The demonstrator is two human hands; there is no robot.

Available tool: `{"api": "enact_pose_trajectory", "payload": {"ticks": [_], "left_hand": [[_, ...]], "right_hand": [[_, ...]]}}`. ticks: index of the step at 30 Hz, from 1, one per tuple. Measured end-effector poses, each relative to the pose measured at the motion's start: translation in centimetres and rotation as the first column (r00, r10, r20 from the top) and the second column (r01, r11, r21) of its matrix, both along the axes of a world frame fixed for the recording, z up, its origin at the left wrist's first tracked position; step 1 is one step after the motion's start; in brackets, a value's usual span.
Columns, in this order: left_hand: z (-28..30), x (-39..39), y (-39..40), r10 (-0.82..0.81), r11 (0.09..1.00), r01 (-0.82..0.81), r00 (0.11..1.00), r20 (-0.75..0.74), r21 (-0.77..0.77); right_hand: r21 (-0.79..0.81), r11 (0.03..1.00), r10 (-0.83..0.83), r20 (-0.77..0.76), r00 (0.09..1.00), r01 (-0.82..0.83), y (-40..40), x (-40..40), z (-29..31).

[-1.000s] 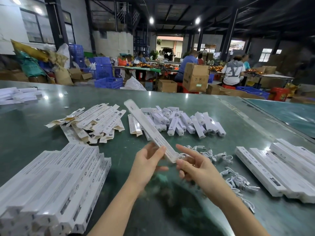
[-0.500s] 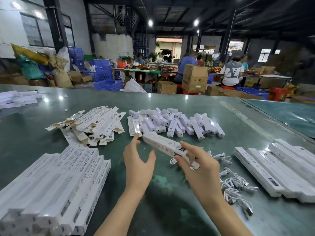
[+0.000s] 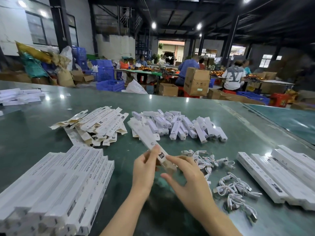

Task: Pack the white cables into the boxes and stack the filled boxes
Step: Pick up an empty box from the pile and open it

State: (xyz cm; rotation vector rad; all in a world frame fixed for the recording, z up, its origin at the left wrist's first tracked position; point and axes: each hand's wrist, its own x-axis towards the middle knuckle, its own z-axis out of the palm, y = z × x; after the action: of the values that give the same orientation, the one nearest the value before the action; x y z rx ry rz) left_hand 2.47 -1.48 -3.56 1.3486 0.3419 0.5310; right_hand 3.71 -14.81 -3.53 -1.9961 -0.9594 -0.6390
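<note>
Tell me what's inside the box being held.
Cannot be seen. The left hand grips the long white box; the right hand covers its near, brown open end. Loose cables lie on the table to the right.

White boxes (image 3: 56, 189) with black print, white cables (image 3: 235, 186), glossy, seemingly grey-green table (image 3: 170, 103).

Two hands (image 3: 144, 169) (image 3: 190, 178) – one long box (image 3: 150, 142) held – three seated workers (image 3: 233, 77)
</note>
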Motion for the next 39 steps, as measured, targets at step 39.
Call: {"api": "enact_pose_trajectory", "payload": {"ticks": [39], "left_hand": [[-0.7,1.3,2.7,0.103,0.893,-0.059,0.992,0.075,-0.447]], "right_hand": [[0.440,0.898,0.141,-0.259,0.955,-0.013,-1.9,0.7,1.7]]}}
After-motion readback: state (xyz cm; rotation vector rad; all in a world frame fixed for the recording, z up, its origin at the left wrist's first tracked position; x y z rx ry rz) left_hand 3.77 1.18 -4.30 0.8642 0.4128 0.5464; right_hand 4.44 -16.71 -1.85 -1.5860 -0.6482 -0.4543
